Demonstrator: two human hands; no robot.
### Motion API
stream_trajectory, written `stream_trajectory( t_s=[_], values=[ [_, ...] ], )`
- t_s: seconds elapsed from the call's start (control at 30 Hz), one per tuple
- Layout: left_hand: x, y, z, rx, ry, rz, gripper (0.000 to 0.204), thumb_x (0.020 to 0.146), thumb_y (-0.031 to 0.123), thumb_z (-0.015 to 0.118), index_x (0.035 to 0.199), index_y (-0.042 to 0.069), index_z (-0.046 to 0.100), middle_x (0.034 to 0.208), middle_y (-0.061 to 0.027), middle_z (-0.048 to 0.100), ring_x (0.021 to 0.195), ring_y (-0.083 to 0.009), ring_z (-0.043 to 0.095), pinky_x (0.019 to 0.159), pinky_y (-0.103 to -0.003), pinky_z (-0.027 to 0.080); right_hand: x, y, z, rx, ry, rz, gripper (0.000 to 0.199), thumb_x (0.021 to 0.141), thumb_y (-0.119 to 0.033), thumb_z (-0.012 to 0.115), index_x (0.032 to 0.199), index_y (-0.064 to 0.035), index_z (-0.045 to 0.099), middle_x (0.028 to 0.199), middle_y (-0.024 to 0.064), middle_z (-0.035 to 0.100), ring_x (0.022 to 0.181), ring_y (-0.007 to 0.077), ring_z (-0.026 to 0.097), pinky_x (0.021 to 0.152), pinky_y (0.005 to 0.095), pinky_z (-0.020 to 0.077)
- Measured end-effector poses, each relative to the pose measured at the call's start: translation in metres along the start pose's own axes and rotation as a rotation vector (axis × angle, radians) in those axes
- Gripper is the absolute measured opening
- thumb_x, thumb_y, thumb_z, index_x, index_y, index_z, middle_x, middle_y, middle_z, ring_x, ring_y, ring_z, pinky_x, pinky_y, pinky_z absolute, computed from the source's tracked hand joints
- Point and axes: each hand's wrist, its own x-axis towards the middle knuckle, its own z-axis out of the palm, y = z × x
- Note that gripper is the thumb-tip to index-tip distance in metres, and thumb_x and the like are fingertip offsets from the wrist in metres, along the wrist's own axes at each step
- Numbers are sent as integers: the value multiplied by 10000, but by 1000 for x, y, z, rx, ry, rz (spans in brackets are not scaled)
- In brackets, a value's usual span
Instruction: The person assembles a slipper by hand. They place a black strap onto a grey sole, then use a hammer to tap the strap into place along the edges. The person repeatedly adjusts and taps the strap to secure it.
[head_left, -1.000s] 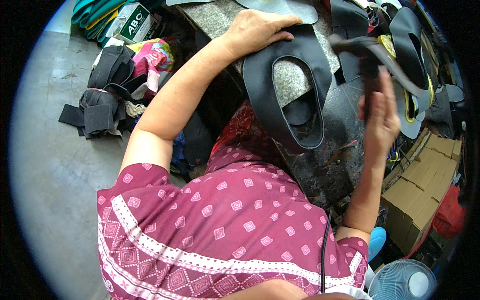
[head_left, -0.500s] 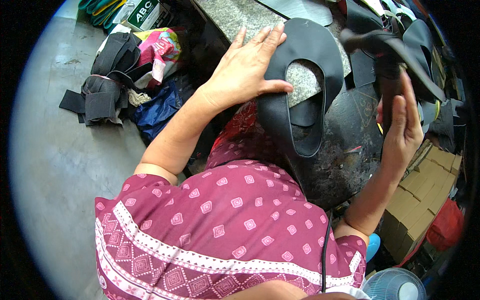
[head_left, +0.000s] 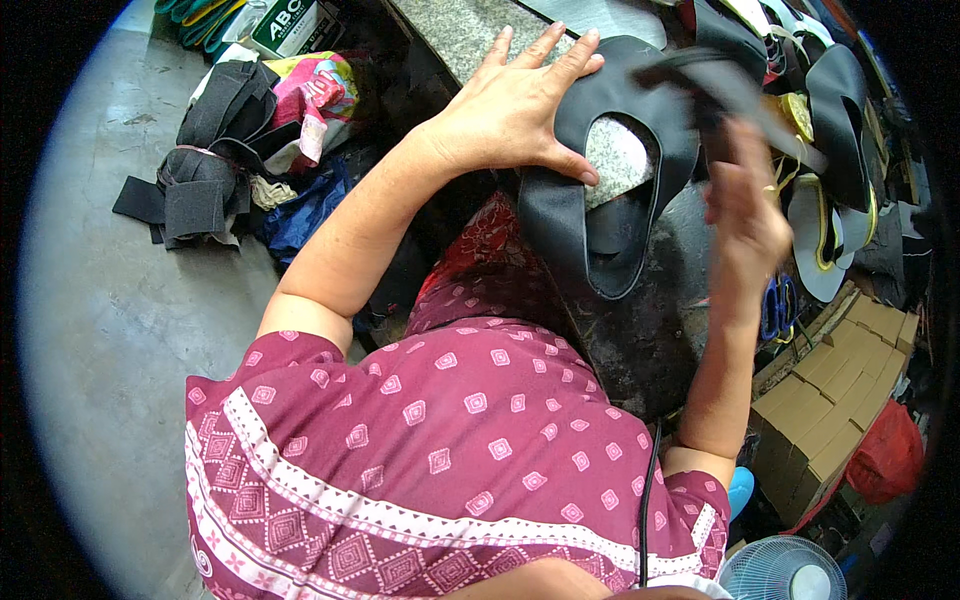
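Left hand (head_left: 517, 110): fingers spread flat, pressing black leather piece (head_left: 600, 200) onto stone slab (head_left: 470, 30); piece has a long cut-out showing grey stone. Right hand (head_left: 745, 215): raised beside piece, blurred, clenched around dark tool (head_left: 715, 85). Nearby: black straps (head_left: 200, 170) on floor; cardboard boxes (head_left: 840, 400); fan (head_left: 785, 570).

The left hand (head_left: 515, 105) lies flat, fingers (head_left: 560, 60) spread toward 12 o'clock, on a black leather piece (head_left: 580, 230); at 3 o'clock, the blurred right hand (head_left: 745, 215) grips a dark tool (head_left: 700, 75).
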Motion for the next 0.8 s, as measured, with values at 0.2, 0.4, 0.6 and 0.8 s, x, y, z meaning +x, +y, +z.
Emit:
stream_trajectory(
  t_s=[0.2, 0.4, 0.6, 0.8],
  values=[
    [-17, 31, -20, -167, 5, -180, 1168, 699, 619, 821, 1552, 1, 317, 1530, -175, 472, 1485, -385, 334, 1209, -591, 205, -12, 19, 19, -230, -171, 64, 358, 1000, -301, 642, 1342, -197, 663, 1153, 119, 731, 978, 283, 739, 808, 353, 576],
    [-30, 48, -8, 7, 6, -202, 1355, 618, 719, 821, 1569, -38, 223, 1561, -182, 432, 1516, -395, 263, 1213, -615, 175, 9, -10, -17, 132, -26, 21, 366, 1031, -242, 619, 1358, -79, 648, 1111, 106, 742, 913, 151, 707, 770, 269, 550],
    [-22, 34, -1, 67, 5, -165, 1438, 609, 800, 763, 1581, -57, 140, 1501, -119, 526, 1509, -422, 261, 1204, -651, 147, 3, -16, 10, -183, -77, -158, 356, 1023, -298, 620, 1351, -168, 668, 976, 92, 764, 764, 176, 720, 686, 299, 560],
    [-24, 32, 4, 31, 74, -143, 1440, 605, 813, 758, 1583, -51, 148, 1506, -109, 522, 1510, -423, 257, 1204, -657, 147, -9, -11, -14, -6, -102, 36, 346, 1000, -194, 661, 1329, -89, 675, 1145, 91, 750, 846, 123, 694, 737, 269, 546]
  ],
)
